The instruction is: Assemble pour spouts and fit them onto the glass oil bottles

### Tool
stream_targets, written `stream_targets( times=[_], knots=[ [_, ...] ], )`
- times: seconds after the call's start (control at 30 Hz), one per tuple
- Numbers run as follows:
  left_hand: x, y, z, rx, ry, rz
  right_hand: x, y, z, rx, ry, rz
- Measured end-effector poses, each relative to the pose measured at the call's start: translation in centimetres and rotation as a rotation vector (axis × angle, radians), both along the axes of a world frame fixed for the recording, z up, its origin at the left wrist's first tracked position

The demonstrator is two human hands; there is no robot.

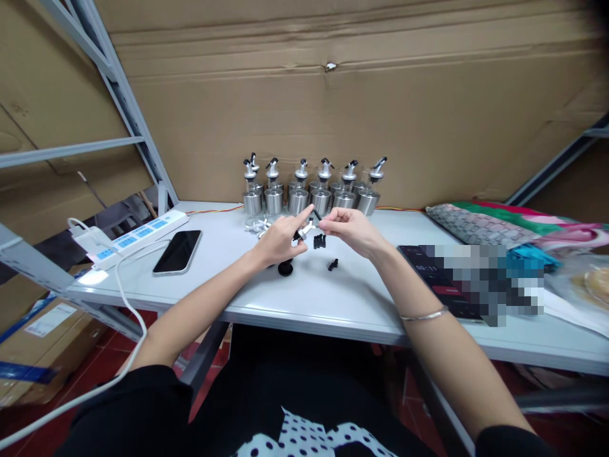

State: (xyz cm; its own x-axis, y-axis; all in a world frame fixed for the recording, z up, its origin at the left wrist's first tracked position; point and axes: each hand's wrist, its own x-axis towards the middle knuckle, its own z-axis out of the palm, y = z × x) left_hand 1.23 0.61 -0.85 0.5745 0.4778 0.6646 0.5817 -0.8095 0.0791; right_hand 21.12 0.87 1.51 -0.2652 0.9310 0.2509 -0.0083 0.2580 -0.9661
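My left hand (pixel 280 240) holds a small silver and black pourer spout (pixel 304 230) just above the white table (pixel 333 298). My right hand (pixel 349 230) pinches a small black plug (pixel 317 216) right beside that spout, its fingertips almost touching the left hand's. Under the hands lie a cluster of black plugs (pixel 320 240), one single black plug (pixel 333 264) and a round black cap (pixel 285 268). A few loose silver spouts (pixel 257 226) lie to the left. Behind them stands a row of several glass bottles with steel bases and pourer tops (pixel 309 190).
A black phone (pixel 177 251) lies left of the hands, next to a white power strip (pixel 137 235) with a white cable (pixel 124 285) hanging off the front edge. At right are a dark tablet (pixel 428 266), folded cloth (pixel 480 222) and plastic bags (pixel 580 279). Cardboard (pixel 333 95) backs the table.
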Motion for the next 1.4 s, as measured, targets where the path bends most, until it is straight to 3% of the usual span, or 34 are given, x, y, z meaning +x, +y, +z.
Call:
stream_targets(
  times=[0.37,0.8,1.13,1.4],
  knots=[
    [-0.13,0.02,0.13,0.016,-0.048,0.026,-0.28,0.05,-0.31,-0.024,0.032,0.046],
    [-0.01,-0.29,0.50,0.047,-0.056,0.033,-0.25,-0.21,-0.35,0.002,-0.081,0.119],
    [0.11,-0.30,0.52,0.054,-0.026,0.082,-0.43,-0.16,-0.35,-0.124,0.121,0.195],
    [0.14,-0.25,0.21,0.031,0.011,0.005,-0.49,-0.77,-0.03,-0.182,0.134,0.379]
  ],
)
